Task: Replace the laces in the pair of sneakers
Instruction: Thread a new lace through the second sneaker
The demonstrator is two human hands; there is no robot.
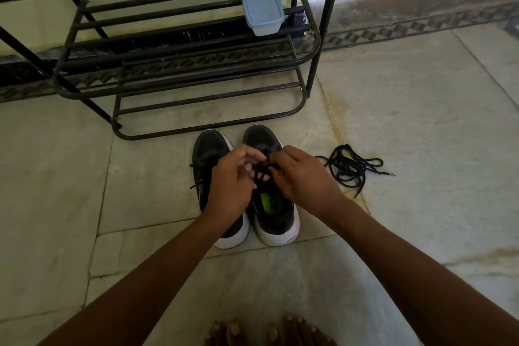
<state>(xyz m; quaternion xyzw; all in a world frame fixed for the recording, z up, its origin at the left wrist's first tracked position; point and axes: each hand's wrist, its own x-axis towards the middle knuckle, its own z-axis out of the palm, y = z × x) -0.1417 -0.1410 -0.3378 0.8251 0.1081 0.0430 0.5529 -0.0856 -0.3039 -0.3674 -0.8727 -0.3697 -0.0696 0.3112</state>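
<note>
One lidded tub (262, 12), contents unclear

The left hand (230, 180) and right hand (302, 177) covered the lacing of the right sneaker (273, 205), so what the fingers pinched could not be told. The left forearm hid the left sneaker (209, 154) along its heel side. The rack (179, 70) was cut off at the top and left edges; bare toes (269, 331) were cut off at the bottom
</note>
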